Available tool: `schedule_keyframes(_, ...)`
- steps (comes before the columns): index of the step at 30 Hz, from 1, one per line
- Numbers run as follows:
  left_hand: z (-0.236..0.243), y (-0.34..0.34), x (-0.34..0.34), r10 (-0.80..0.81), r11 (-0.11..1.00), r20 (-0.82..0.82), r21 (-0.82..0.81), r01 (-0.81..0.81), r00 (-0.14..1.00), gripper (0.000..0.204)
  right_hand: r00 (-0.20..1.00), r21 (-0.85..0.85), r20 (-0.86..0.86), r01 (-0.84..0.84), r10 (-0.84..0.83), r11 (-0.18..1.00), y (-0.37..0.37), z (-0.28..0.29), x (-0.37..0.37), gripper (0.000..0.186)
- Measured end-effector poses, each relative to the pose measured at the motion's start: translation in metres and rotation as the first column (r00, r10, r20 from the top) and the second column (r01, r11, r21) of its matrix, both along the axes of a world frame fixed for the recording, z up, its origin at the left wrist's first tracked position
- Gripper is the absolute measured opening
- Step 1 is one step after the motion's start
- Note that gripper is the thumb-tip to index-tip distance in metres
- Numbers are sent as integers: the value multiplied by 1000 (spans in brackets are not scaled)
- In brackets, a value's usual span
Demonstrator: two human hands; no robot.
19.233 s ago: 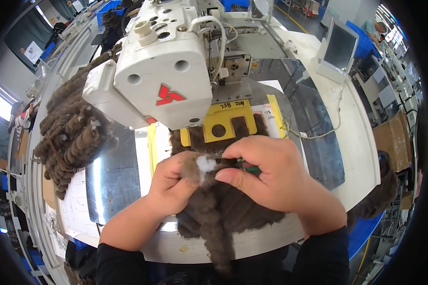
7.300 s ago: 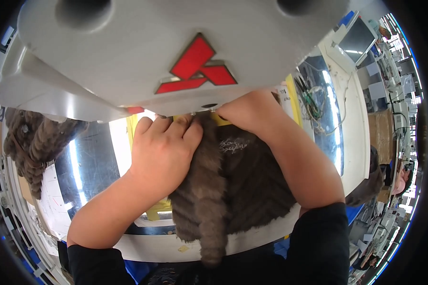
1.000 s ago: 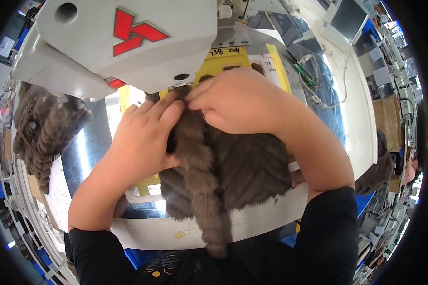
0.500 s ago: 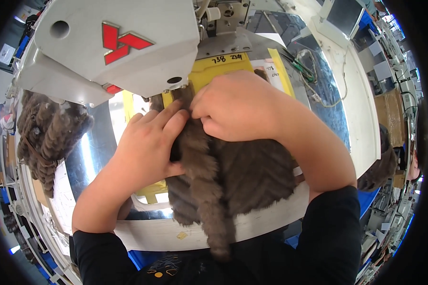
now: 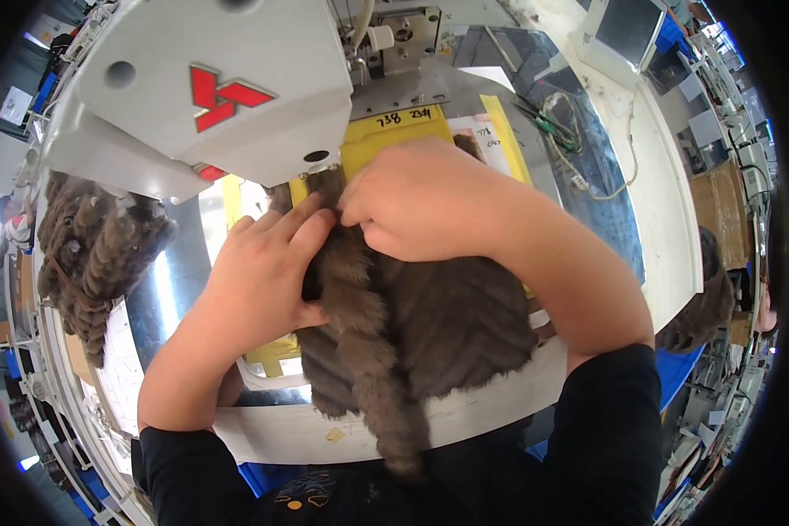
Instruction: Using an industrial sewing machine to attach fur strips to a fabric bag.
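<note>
A long brown fur strip [image 5: 366, 329] runs from under the sewing machine head [image 5: 184, 96] down over the table's front edge. It lies on top of a wider brown fur piece [image 5: 465, 337]. My left hand [image 5: 259, 267] rests along the strip's left side, fingers stretched toward the machine and thumb spread down against the fur. Bent and pressed together, the fingers of my right hand [image 5: 434, 200] pinch the strip's upper right edge. A yellow template plate [image 5: 386, 131] lies beneath, largely hidden by the fur and my hands. The machine's head covers the strip's far end.
Bundled brown fur [image 5: 96, 254] hangs at the left beside the machine. A monitor [image 5: 627, 35] stands at the back right, with a loose cable [image 5: 633, 145] in front of it. More dark fur [image 5: 706, 298] lies at the right beyond the table edge [image 5: 351, 434].
The machine, template, fur and hands have shifted slightly in the picture. Both hands have moved a little leftward with the fur, their poses nearly the same.
</note>
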State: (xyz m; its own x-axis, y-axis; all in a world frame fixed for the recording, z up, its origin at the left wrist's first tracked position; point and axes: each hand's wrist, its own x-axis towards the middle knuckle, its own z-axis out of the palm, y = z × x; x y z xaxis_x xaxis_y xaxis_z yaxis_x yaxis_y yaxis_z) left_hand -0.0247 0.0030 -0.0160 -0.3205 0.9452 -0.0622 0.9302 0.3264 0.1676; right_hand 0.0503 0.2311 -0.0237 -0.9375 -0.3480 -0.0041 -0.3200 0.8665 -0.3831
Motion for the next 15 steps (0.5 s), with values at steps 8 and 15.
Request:
schedule_keyframes(8, 2, -2, 20, 32, 998, -70, -52, -36, 997, 102, 999, -38, -29, -18, 17, 999, 5, -4, 2, 23)
schedule_keyframes(15, 15, -20, 106, -227, 955, -307, 117, 273, 924, 50, 999, -177, 31, -34, 40, 984, 15, -12, -3, 31)
